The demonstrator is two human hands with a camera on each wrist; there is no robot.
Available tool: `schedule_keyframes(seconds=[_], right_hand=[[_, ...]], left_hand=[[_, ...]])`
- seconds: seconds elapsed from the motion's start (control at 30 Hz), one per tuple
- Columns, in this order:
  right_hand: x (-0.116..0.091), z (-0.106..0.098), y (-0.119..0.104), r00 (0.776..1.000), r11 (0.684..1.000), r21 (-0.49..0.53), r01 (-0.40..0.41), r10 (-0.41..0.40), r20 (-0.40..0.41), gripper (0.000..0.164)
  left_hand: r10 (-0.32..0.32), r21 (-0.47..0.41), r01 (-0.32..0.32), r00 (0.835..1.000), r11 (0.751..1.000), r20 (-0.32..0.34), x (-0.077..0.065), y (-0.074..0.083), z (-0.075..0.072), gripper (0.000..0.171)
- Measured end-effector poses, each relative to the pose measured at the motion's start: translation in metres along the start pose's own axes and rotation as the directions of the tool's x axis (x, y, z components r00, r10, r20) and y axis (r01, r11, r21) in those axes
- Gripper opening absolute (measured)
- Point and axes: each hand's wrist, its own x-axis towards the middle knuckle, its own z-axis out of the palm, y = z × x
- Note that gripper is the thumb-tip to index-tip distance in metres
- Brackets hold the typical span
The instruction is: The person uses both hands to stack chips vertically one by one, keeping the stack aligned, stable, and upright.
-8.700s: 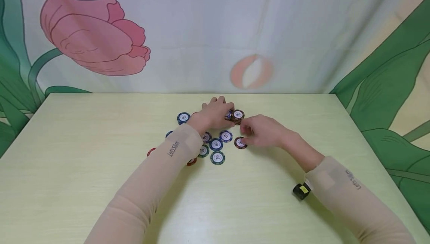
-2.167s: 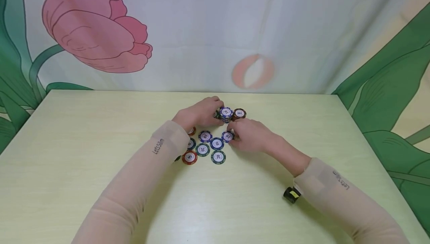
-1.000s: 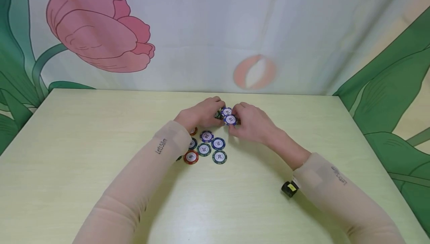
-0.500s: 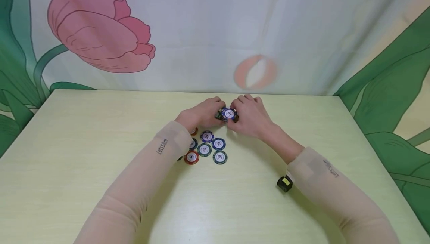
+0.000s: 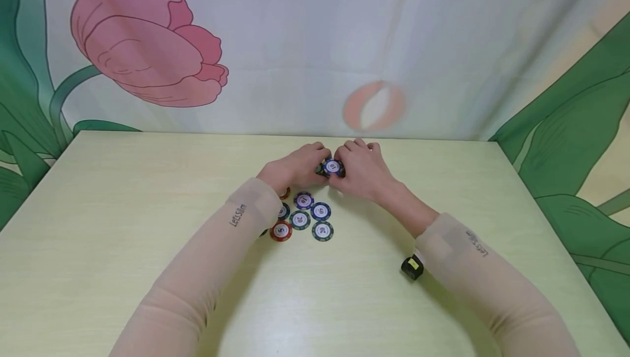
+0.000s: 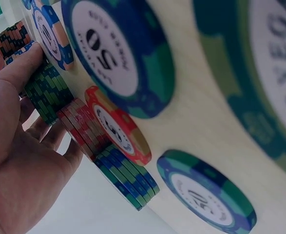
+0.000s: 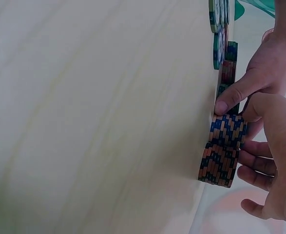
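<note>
A row of poker chip stacks stands at the back of the table. My left hand (image 5: 294, 167) and right hand (image 5: 365, 170) meet at the stack of blue poker chips (image 5: 332, 167), whose top chip reads 10. The left thumb presses its near side, while the left fingers lie behind the green stack (image 6: 47, 92). Right thumb and forefinger grip the blue stack from its other side. The black-and-brown stack (image 7: 218, 165) stands beside it, hidden behind my right hand in the head view. Red (image 6: 82, 124) and blue-green stacks (image 6: 125, 178) continue the row leftward.
Loose chips lie flat in front: a purple-blue 10 (image 5: 303, 200), a blue 50 (image 5: 321, 211), green 20s (image 5: 322, 231) and a red 5 (image 5: 281, 231). My left sleeve (image 5: 211, 258) covers others. A small black device (image 5: 412, 267) hangs at my right wrist. A printed curtain (image 5: 275, 51) backs the table.
My right hand has picked up a 10 chip from the loose ones, carried it back and laid it on the blue stack. Earlier a black-and-brown loose chip also left the front area.
</note>
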Motion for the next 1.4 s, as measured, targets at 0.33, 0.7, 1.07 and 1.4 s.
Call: schedule_keyframes(seconds=[0.33,0.7,1.07,1.4], right_hand=[[0.001,-0.0009,0.0001,0.999,1.0,0.012,-0.022,0.022,0.041,0.04],[0.0036,0.0012,0.0022,0.998,0.999,0.034,-0.022,0.02,0.052,0.04],[0.0025,0.0009,0.003,0.998,0.996,0.087,-0.033,0.029,0.054,0.04],[0.0012,-0.0045,0.0065,0.996,0.992,0.114,-0.05,0.041,0.08,0.049]], left_hand=[[-0.009,0.004,0.009,1.0,1.0,0.004,0.0007,-0.0008,0.0013,0.052],[-0.013,0.005,0.013,1.0,1.0,0.002,-0.0009,0.0,0.0003,0.052],[-0.018,-0.003,0.018,1.0,1.0,0.01,0.0002,0.0006,0.0009,0.052],[-0.031,-0.017,0.031,0.999,0.999,0.02,-0.0005,0.0006,0.0002,0.055]])
